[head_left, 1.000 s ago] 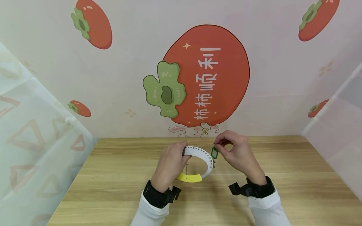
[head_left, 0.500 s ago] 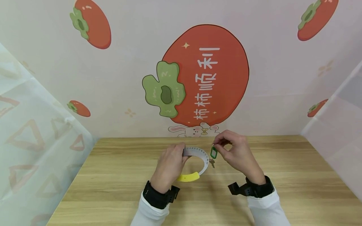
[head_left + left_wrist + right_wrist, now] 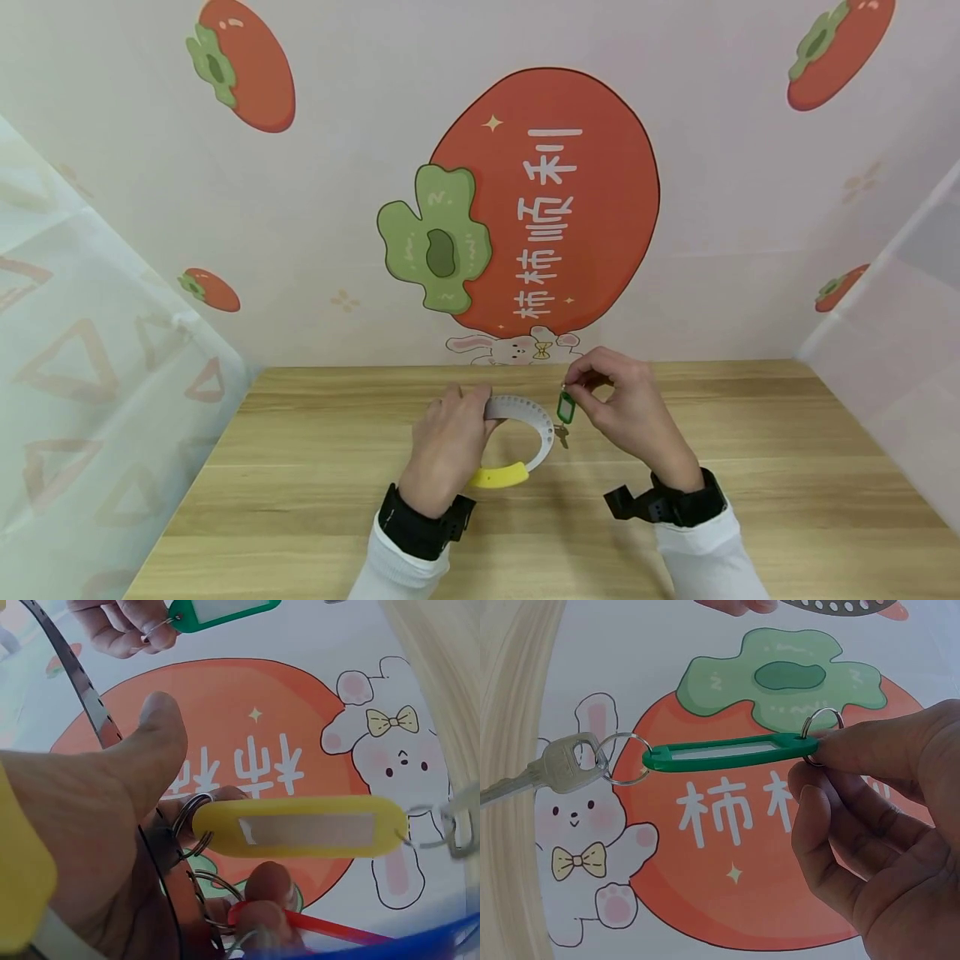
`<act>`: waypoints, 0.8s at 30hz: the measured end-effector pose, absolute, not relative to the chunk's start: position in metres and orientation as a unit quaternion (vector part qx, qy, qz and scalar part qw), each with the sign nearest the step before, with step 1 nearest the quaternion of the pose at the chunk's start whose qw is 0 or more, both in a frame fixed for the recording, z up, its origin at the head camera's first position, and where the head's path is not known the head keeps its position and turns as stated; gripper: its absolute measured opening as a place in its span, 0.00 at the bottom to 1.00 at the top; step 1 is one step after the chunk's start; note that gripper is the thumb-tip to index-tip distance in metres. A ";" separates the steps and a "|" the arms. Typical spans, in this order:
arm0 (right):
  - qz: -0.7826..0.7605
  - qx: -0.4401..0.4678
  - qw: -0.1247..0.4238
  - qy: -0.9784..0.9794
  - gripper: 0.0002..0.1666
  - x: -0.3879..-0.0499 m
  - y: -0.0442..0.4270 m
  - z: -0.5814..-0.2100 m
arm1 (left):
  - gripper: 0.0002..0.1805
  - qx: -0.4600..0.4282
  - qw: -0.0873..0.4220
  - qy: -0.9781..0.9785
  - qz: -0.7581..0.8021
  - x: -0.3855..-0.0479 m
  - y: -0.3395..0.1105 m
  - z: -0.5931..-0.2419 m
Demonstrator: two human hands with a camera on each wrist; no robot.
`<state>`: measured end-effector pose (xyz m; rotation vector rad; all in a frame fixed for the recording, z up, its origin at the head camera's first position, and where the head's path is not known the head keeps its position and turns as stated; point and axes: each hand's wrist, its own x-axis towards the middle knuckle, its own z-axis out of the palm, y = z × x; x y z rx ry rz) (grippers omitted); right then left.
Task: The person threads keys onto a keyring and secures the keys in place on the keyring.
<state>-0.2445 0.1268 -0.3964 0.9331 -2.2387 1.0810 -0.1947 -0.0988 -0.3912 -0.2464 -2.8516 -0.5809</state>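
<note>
My left hand [image 3: 446, 442] grips a large round metal key hoop [image 3: 546, 421], a flat white-grey band with a row of holes and a yellow curved section [image 3: 501, 477]. In the left wrist view the thumb points up beside the band. A yellow key tag [image 3: 300, 826] hangs there on split rings; a red tag [image 3: 337, 928] and a blurred blue edge [image 3: 420, 941] show below. My right hand [image 3: 630, 412] pinches the split ring [image 3: 825, 712] of a green key tag [image 3: 731, 752]. From that tag's other end hangs a key [image 3: 564, 763], apart from the hoop.
Under both hands lies a wood-grain table [image 3: 300, 517]. A white backdrop [image 3: 322, 125] printed with red persimmons and a rabbit rises at its back edge. Pale side sheets [image 3: 97, 400] flank the table.
The hoop in my left hand has shifted a little left, away from the green tag, so the key shows more. My right hand keeps its pinch and has barely moved.
</note>
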 end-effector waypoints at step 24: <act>0.387 0.346 0.241 -0.820 0.16 -0.245 0.125 -0.397 | 0.08 -0.090 0.021 -0.980 -0.177 -0.188 -0.102 -0.384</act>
